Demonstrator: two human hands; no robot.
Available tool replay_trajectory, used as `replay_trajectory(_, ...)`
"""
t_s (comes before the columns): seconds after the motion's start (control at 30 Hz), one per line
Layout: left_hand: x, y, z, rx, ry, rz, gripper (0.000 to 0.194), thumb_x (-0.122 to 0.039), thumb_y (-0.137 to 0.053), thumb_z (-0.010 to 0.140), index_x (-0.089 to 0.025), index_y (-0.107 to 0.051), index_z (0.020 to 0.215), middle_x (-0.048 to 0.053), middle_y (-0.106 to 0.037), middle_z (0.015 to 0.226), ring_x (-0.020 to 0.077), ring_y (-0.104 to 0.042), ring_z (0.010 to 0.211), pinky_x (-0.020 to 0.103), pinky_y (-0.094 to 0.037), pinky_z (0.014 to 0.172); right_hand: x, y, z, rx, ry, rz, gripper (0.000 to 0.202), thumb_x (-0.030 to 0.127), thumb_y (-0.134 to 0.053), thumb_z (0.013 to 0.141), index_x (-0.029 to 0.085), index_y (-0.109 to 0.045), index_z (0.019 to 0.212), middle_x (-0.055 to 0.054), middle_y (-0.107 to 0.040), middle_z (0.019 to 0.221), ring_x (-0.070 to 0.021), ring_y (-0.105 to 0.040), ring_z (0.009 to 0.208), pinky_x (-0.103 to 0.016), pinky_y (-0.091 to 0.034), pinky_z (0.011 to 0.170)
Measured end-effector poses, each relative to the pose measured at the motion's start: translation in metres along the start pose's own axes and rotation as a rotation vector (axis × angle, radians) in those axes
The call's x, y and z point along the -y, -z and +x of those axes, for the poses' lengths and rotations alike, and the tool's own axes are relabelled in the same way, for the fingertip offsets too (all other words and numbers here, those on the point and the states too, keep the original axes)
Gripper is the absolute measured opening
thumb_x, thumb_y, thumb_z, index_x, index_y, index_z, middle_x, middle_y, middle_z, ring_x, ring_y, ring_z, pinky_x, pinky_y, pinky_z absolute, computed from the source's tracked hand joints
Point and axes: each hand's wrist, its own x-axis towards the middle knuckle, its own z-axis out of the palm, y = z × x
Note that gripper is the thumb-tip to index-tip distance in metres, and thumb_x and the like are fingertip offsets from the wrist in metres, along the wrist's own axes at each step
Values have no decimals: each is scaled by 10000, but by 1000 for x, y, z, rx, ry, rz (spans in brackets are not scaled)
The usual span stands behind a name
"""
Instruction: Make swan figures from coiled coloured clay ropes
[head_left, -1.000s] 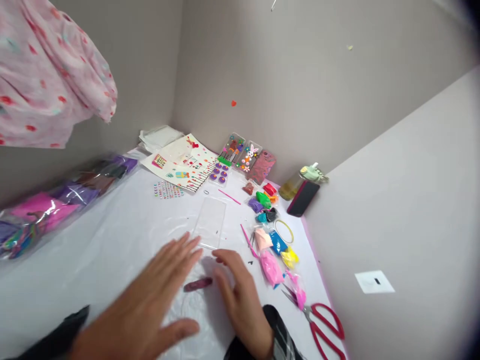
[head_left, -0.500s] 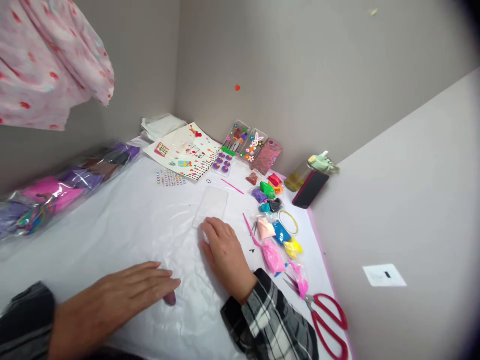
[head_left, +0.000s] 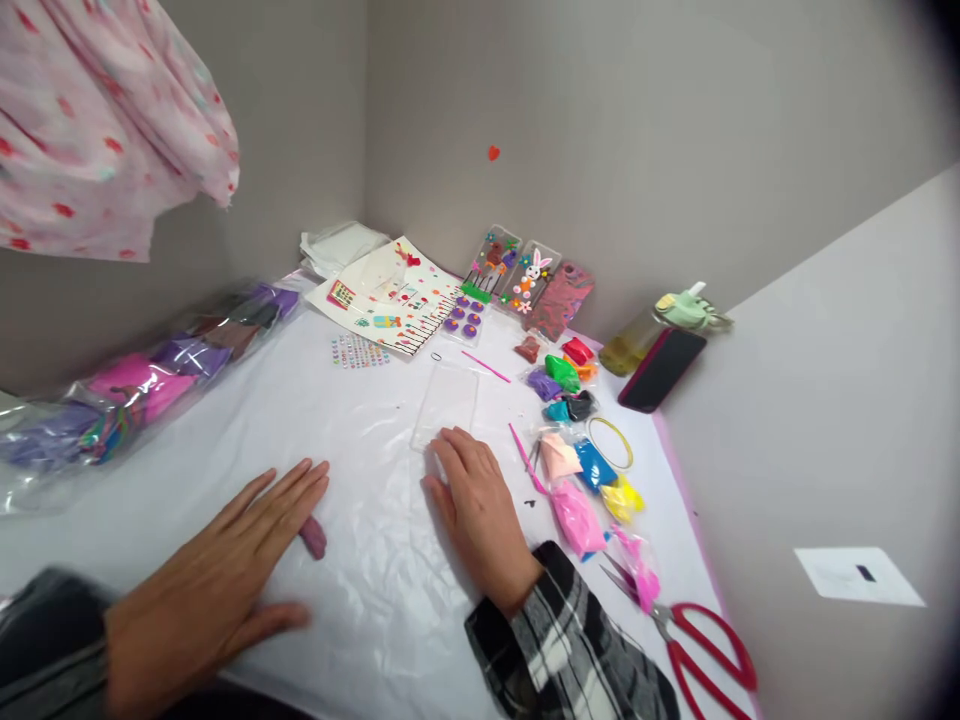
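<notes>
My left hand (head_left: 232, 560) lies flat over the white-covered table with its fingers stretched out and thumb apart. From under its fingers pokes a short mauve roll of clay (head_left: 313, 538); the rest of it is hidden. Resting palm down on the sheet, my right hand (head_left: 480, 500) has loosely curved fingers and holds nothing visible. Its fingertips are at the near edge of a clear phone case (head_left: 448, 403), which lies flat. Whether they touch it I cannot tell.
Bagged clay, including a pink pack (head_left: 577, 517), lies to the right, with red-handled scissors (head_left: 712, 650) nearer me. A phone (head_left: 663, 370) leans on a bottle (head_left: 626, 350). Decorated cases (head_left: 531, 280) and a sticker sheet (head_left: 394, 310) sit behind; a long plastic bag (head_left: 161, 375) lies left.
My left hand has slid forward and to the left over the clay roll, and its thumb now shows apart. The right hand stays by the clear case; the whole view has shifted slightly.
</notes>
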Motion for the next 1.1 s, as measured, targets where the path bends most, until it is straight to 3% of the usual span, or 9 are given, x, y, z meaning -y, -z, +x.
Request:
replay_trajectory(0.07,-4,-8,14,13,25,56,1120,-771,-567,867,-103,-130,1653,219,-485,1580,395,-474,1446,565,-275,1234,2,-1,1,-12,15,5,338,112,-622,943,124,-591,1280,-192,-628,1340,-328,-569,1275,-543,-518,1062)
replay_trajectory(0.27,-8,-25,97,-6,102,111,927,-737,-460,945,-91,-320,1596,228,-327,1667,365,-230,1574,575,-122,1270,1,-1,0,-50,15,19,313,131,-595,971,139,-579,1283,-166,-645,1308,-305,-584,1230,-523,-532,1054)
replay_trajectory(0.53,-57,-18,-40,-34,-46,34,800,-638,-407,1010,-238,-173,1662,62,-624,1491,244,-519,1422,354,-108,1299,-3,8,-6,-72,-9,70,290,160,-536,1008,163,-574,1296,-161,-658,1294,-293,-597,1226,-519,-537,1046)
replay_trajectory(0.63,-49,-19,13,-25,-31,21,1162,-906,-280,853,-70,-142,1648,207,-493,1578,336,-432,1483,449,-107,1286,-2,6,-4,-77,-14,77,279,171,-528,1017,175,-583,1290,-155,-668,1278,-285,-608,1209,-511,-542,1038)
replay_trajectory(0.73,-32,-22,86,-25,45,62,1033,-825,-345,919,-63,-255,1610,229,-405,1628,356,-340,1533,519,-172,1249,-6,3,-4,-90,-63,79,259,190,-526,1024,172,-598,1273,-155,-671,1273,-280,-622,1201,-501,-548,1037)
replay_trajectory(0.8,-30,-23,99,25,50,51,1017,-814,-387,917,-66,-288,1598,228,-362,1651,364,-290,1552,541,-168,1251,-12,3,-7,-113,-105,78,256,203,-521,1031,170,-606,1270,-159,-669,1278,-280,-625,1211,-499,-548,1043)
replay_trajectory(0.93,-57,-31,19,21,-5,-34,1094,-852,-372,880,-142,-86,1661,154,-438,1628,335,-395,1503,484,-141,1284,-16,8,-12,-151,-150,74,262,229,-518,1040,165,-614,1275,-165,-664,1290,-289,-616,1237,-517,-539,1053)
replay_trajectory(1.0,-73,-33,-29,-29,-3,-7,762,-553,-344,1043,-211,-78,1670,77,-554,1556,256,-477,1452,408,-119,1292,-13,10,-12,-158,-139,83,265,237,-528,1038,165,-614,1277,-166,-659,1298,-290,-611,1242,-520,-533,1059)
replay_trajectory(1.1,-77,-34,-41,-36,7,5,695,-484,-336,1056,-229,-126,1668,53,-574,1539,238,-486,1445,385,-141,1289,-3,9,-9,-153,-98,110,260,226,-530,1036,180,-609,1279,-155,-661,1300,-279,-610,1240,-508,-530,1065)
